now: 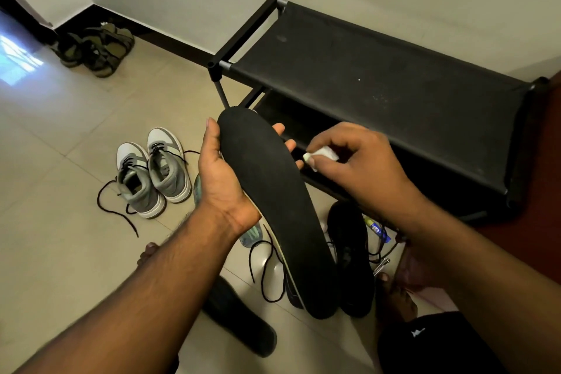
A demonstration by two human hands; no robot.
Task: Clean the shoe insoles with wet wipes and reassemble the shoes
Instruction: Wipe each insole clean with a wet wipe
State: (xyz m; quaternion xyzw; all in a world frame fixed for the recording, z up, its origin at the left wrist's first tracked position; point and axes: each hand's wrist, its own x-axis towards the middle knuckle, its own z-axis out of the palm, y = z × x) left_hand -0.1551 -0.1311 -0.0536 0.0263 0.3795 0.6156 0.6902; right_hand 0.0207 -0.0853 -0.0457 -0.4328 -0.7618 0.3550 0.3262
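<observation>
My left hand (223,179) holds a long black insole (273,197) from underneath, thumb on its left edge and fingertips showing past its right edge. Just right of the insole's upper part, my right hand (355,161) pinches a crumpled white wet wipe (323,155); the wipe is beside the insole, and I cannot tell whether it touches. A black shoe (352,255) lies on the floor under the insole with loose black laces (264,267). Another dark insole (239,316) lies on the tiles below my left forearm. A greenish insole (252,234) peeks out beneath my left wrist.
A pair of grey-and-white sneakers (151,173) with untied laces stands on the tiled floor at left. A black shoe rack (379,70) stands against the wall at right. Olive sandals (94,45) sit in the far corner. A wipes packet (376,228) lies by the rack's foot.
</observation>
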